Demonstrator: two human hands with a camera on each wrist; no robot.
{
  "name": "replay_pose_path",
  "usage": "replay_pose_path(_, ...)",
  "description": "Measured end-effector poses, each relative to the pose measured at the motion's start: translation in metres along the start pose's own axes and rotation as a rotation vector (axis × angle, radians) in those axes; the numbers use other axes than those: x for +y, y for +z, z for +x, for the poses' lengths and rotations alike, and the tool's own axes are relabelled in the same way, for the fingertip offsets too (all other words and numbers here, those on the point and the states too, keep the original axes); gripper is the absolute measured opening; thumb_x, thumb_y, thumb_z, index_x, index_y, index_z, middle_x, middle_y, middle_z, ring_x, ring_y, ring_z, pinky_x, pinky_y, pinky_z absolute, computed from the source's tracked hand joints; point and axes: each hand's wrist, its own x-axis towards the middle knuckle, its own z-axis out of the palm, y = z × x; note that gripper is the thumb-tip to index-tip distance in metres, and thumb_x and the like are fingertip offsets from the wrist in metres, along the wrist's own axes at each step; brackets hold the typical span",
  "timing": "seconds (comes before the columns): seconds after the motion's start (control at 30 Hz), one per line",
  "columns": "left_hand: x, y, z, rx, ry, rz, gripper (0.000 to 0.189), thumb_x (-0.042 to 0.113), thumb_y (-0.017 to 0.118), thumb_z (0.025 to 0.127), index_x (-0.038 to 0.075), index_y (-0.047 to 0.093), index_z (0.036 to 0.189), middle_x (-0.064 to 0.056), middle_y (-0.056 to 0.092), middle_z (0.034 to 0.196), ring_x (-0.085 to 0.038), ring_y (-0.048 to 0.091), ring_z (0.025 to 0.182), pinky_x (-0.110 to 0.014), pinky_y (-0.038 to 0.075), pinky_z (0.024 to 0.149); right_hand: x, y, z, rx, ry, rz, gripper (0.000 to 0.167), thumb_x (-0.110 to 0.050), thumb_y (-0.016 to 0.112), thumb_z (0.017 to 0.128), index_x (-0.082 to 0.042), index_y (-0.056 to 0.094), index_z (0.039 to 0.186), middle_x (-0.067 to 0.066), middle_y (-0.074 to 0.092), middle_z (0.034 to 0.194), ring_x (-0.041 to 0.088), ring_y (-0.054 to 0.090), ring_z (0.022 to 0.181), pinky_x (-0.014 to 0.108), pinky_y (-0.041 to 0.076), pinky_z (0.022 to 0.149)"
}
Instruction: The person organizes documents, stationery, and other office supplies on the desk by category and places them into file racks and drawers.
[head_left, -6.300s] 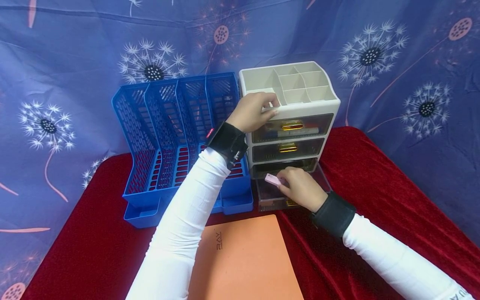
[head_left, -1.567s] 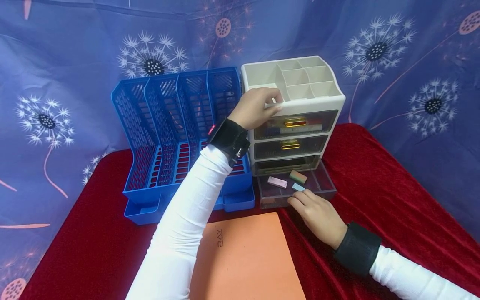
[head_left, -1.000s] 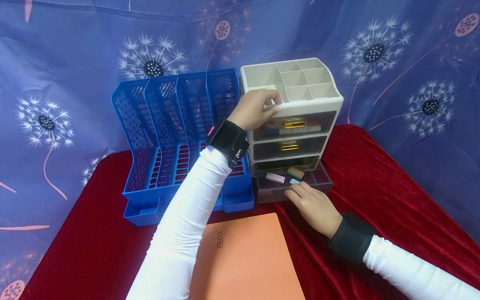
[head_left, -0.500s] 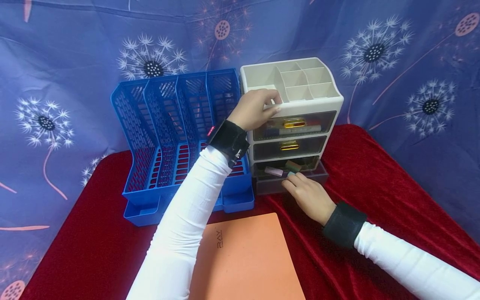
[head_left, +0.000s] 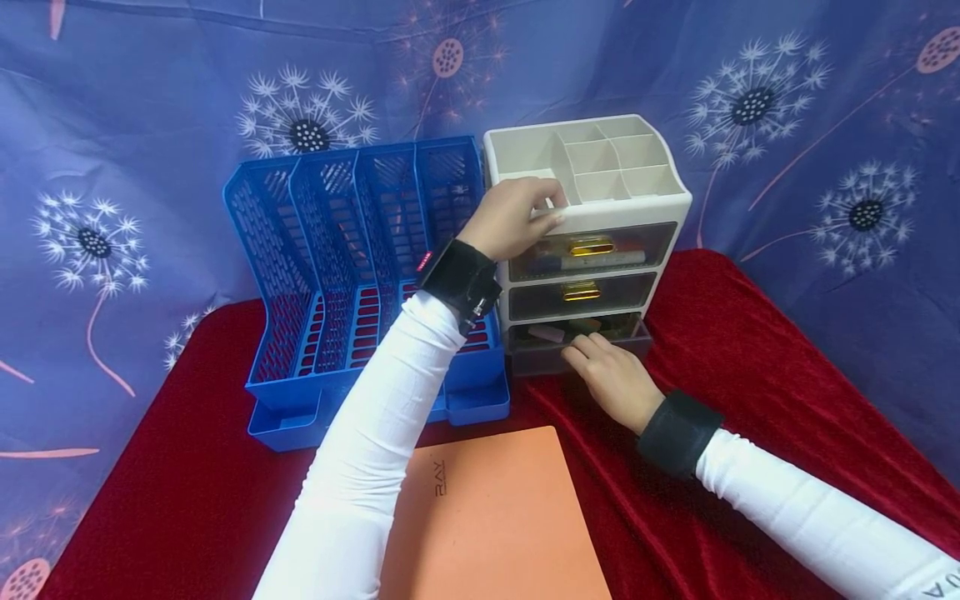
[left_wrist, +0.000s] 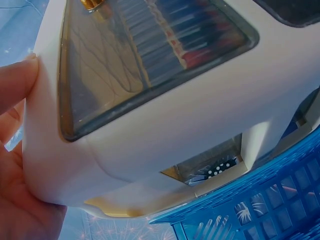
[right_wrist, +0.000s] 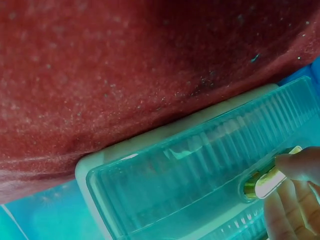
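Note:
A white desktop drawer organizer [head_left: 626, 207] stands at the back of the table. My left hand [head_left: 513, 218] grips its top front rim at the left, thumb outside. The bottom drawer [head_left: 537, 362], smoky and see-through, is pulled partway out. My right hand [head_left: 613, 382] is at its front; in the right wrist view the thumb and fingers pinch the gold drawer handle [right_wrist: 265, 184]. Inside the drawer lie a pink eraser [head_left: 547, 333] and a brownish-green block [head_left: 585, 325], both partly shaded by the drawer above. The blue piece is hidden from view.
A blue slotted file rack [head_left: 375, 367] stands against the organizer's left side. An orange folder [head_left: 495, 508] lies on the red velvet cloth [head_left: 750, 350] in front. Markers show through the top drawer [head_left: 540, 258]. A patterned blue curtain [head_left: 585, 58] hangs behind.
Earlier my right hand held the pink eraser over the drawer. Since then, the eraser lies inside and the right hand has pushed the drawer inward. My left hand has stayed on the rim.

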Motion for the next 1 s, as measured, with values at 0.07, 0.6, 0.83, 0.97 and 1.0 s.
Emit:
replay_pose_path(0.07,0.000,0.000,0.000,0.001,0.001,-0.001,0.019,0.026,0.058,0.094,0.012,0.066,0.103,-0.004,0.066,0.099,-0.016,0.057,0.090,-0.029,0.042,0.084,0.001,0.001,0.002,0.006,0.005,0.001,0.032,0.016,0.065,0.071,-0.002,0.063,0.098,0.011,0.058,0.089,0.024,0.054,0.081,0.034,0.051,0.061)
replay_pose_path(0.6,0.001,0.000,0.001,-0.007,-0.002,-0.008,0.019,0.026,0.057,0.095,0.012,0.065,0.104,-0.004,0.065,0.101,-0.016,0.057,0.093,-0.029,0.042,0.085,0.012,0.012,0.018,0.042,0.051,0.002,0.028,0.017,0.061,0.074,-0.001,0.064,0.095,0.012,0.058,0.088,0.025,0.053,0.079,0.035,0.050,0.060)
replay_pose_path(0.83,-0.001,0.000,0.001,-0.006,-0.005,-0.001,0.018,0.026,0.057,0.095,0.012,0.065,0.103,-0.004,0.065,0.099,-0.016,0.057,0.092,-0.030,0.042,0.084,0.014,0.016,0.023,0.029,0.072,0.000,0.027,0.017,0.061,0.074,-0.002,0.061,0.093,0.012,0.057,0.087,0.027,0.055,0.081,0.037,0.050,0.064)
replay_pose_path(0.97,-0.001,0.001,0.002,-0.011,-0.011,-0.001,0.018,0.026,0.057,0.095,0.012,0.065,0.104,-0.004,0.065,0.100,-0.016,0.057,0.092,-0.030,0.042,0.084,0.014,0.020,0.026,0.031,0.104,0.002,0.026,0.017,0.060,0.074,-0.001,0.060,0.092,0.013,0.057,0.087,0.028,0.056,0.079,0.037,0.050,0.062)
replay_pose_path(1.0,-0.001,0.000,0.002,-0.010,-0.012,-0.002,0.019,0.026,0.057,0.095,0.012,0.065,0.104,-0.004,0.065,0.100,-0.016,0.057,0.092,-0.030,0.042,0.084,0.014,0.020,0.027,0.034,0.111,0.001,0.026,0.017,0.059,0.073,-0.001,0.060,0.092,0.013,0.057,0.086,0.028,0.056,0.079,0.037,0.050,0.061)
